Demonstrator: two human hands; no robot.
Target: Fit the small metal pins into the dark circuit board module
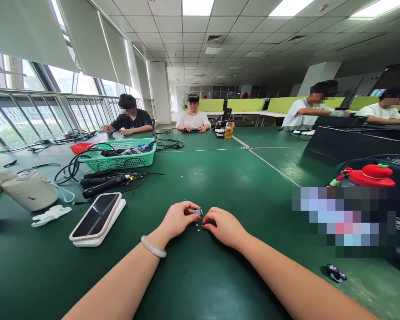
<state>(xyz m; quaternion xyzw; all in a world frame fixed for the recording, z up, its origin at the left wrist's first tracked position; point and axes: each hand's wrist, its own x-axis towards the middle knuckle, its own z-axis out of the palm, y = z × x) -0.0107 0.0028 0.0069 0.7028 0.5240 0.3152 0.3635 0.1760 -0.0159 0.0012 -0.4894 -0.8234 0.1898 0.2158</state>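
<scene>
Between the thumb and fingers of my left hand (177, 220) is a small blue-and-white patterned piece (198, 212), held just above the green table (200, 275). Its kind is too small to make out. My right hand (226, 227) is beside it, thumb and index finger pinched together close to the tabletop. Whatever is in that pinch, if anything, is too tiny to name. A little light-coloured rectangular piece with a dark middle (197, 227) lies on the table just below the left fingertips, apart from both hands.
Left of my hands lie a phone on a white box (98, 218), a crumpled tissue (51, 215), a beige bottle (31, 189), black rods with cables (108, 183) and a green basket (120, 161). A dark shiny object (335, 272) lies right. Several people sit around the table.
</scene>
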